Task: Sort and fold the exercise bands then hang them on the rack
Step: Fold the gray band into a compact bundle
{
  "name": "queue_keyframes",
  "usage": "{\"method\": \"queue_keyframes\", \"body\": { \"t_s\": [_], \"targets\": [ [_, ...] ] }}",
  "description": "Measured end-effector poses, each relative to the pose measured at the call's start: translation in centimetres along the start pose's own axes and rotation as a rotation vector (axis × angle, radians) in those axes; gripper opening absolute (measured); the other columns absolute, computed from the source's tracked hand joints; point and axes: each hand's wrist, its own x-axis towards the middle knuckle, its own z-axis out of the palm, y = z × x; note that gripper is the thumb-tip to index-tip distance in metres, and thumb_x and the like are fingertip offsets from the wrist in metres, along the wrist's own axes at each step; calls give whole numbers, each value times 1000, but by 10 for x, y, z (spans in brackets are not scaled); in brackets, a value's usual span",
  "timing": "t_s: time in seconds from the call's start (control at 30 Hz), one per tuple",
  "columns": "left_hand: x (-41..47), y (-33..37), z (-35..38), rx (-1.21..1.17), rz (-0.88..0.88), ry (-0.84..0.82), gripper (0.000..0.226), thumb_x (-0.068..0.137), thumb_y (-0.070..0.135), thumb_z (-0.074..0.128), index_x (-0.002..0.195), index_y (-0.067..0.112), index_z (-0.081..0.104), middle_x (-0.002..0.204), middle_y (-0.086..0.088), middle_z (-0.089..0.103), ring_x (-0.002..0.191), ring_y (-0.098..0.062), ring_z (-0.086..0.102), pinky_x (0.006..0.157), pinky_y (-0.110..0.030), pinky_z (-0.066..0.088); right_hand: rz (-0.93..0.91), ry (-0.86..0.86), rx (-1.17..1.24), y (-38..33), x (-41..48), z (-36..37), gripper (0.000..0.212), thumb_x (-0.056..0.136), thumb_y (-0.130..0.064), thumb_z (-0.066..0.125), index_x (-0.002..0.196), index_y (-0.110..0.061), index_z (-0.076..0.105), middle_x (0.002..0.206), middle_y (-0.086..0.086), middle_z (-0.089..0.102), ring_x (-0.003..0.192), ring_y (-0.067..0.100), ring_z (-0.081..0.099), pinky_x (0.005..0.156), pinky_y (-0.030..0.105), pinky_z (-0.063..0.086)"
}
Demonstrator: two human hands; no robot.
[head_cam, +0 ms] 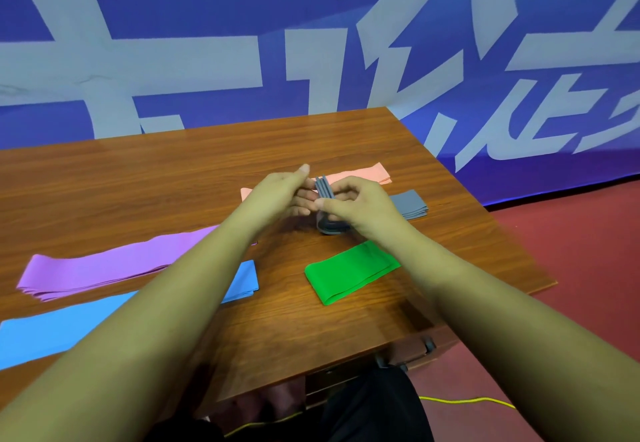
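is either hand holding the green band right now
No, the green band lies flat on the table while the right hand grips a folded grey band and the left hand touches it.

wooden table (138,182), blue banner (207,8), yellow cable (467,400)

grey band (325,188) stands folded upright; pink band (356,177), purple band (97,268), blue band (52,330), green band (349,272) lie flat.

Both forearms are bare along all of their visible length, with no sleeve reaching them. The left hand (277,195) and the right hand (360,206) are bare as well, and the thumbs show short, trimmed nails. Low in the view, black fabric (377,410) covers the lap; whether it is shorts or trousers cannot be told.
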Motion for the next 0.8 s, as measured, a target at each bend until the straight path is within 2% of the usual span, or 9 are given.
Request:
{"method": "queue_keyframes", "body": {
  "t_s": [0.07,0.13,0.23,0.3,0.37,0.47,0.6,0.7,0.8],
  "targets": [
    [0,-7,-1,-14,28,-67,25,102,8,41,105,2,65,90,-12,68,76,-16,63,68,-19,54,70,36,97,-1,0,-4,26,82,-8,75,105,-1,65,93,18,69,84,26,70,84,47,59],
    [0,-17,-3,168,97,-107,31,95,-4,46,113,9,67,103,-8,70,89,-15,64,80,-24,54,149,48,180,-5,-2,-6,16,88,1,62,103,1,65,98,21,69,88,30,72,82,44,60],
    [-1,-24,-1,494,275,-56,31,89,11,66,115,27,67,114,5,63,100,-4,59,88,-18,45,253,39,363,-11,-5,-10,15,91,8,49,97,1,61,97,18,66,87,24,71,73,33,62],
    [-1,-27,3,600,390,-55,45,82,26,77,123,33,62,121,6,53,111,-2,50,93,-13,37,287,51,492,-13,-4,-15,14,89,11,46,90,3,58,94,20,63,89,29,69,75,39,62],
    [0,-32,8,616,481,-101,59,77,30,81,129,35,54,130,8,50,123,-3,45,105,-20,35,328,69,636,-14,-1,-22,18,88,13,44,101,10,57,105,28,61,99,39,67,75,42,62],
    [5,-38,17,523,513,-139,58,80,21,78,128,36,48,131,13,52,125,-1,48,108,-30,41,394,68,754,-14,2,-30,36,87,13,43,123,14,49,121,35,57,105,44,65,73,42,62],
    [10,-39,26,499,500,-65,52,81,18,75,121,39,49,123,11,57,115,-5,56,100,-34,49,436,44,725,-15,6,-41,29,88,10,45,117,10,52,122,34,57,105,45,65,75,44,61],
    [12,-40,29,581,540,-69,52,80,20,75,124,35,50,121,11,59,112,-3,56,98,-33,48,441,1,573,-19,8,-47,16,89,-5,61,103,0,60,113,24,64,96,39,71,78,44,61],
    [15,-40,29,630,563,-100,55,80,23,75,127,35,49,122,13,59,113,-1,55,97,-31,48,409,12,372,-21,10,-47,18,85,-9,73,97,-1,63,108,20,67,94,32,71,75,41,62]
  ]
}}
